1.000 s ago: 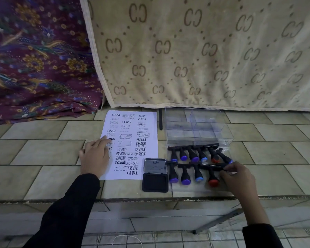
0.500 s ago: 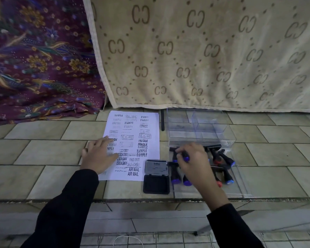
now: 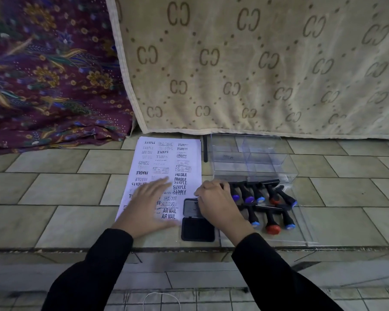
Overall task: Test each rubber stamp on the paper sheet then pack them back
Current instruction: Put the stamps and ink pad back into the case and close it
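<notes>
Black stamps [image 3: 246,194] lie right of the ink pad [image 3: 198,230]. Left hand [image 3: 148,205] rests flat on the paper [image 3: 166,153] left of it; right hand [image 3: 218,205] curls over the pad, grip hidden.

Dim, flat indoor light, seemingly from overhead, dark vignetted corners, pale tiled ledge [image 3: 54,191] lines bowed by the wide lens, left hand [image 3: 147,205] motion-blurred, faint sheen on the clear plastic box [image 3: 254,158].

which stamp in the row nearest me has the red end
The middle stamp of the three visible in that row: its rounded end is red, while the left neighbour and the right neighbour both end in blue.
</notes>
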`<state>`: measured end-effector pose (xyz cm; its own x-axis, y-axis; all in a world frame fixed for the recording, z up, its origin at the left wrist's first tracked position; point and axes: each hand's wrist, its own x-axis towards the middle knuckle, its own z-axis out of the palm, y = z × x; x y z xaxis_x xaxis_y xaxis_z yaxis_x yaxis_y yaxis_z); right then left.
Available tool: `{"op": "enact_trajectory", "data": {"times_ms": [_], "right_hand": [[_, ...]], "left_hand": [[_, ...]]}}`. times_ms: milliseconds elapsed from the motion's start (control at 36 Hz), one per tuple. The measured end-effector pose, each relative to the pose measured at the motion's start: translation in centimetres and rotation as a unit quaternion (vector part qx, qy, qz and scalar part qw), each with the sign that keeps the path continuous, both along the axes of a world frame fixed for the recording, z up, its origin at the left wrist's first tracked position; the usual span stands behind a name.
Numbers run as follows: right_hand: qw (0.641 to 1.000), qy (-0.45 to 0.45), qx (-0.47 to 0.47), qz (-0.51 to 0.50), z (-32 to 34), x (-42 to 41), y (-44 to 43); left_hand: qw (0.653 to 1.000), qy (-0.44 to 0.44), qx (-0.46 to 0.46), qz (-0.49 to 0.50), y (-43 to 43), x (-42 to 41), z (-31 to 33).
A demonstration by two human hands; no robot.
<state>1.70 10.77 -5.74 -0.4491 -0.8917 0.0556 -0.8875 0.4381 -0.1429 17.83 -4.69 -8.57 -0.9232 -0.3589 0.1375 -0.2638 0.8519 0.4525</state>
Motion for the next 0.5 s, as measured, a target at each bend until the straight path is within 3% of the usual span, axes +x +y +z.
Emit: {"op": "enact_trajectory", "data": {"times_ms": [194, 500], "right_hand": [[1.0, 0.008, -0.005, -0.003, -0.3, -0.1, -0.4], [0.999, -0.008, -0.038, 0.008, 0.6, -0.3, -0.4]], "left_hand": [[0.996, -0.068, -0.026, -0.05, 2.8, -1.3, -0.9], [0.999, -0.025, -0.02, -0.043, 3.3, -1.3, -0.9]]}}
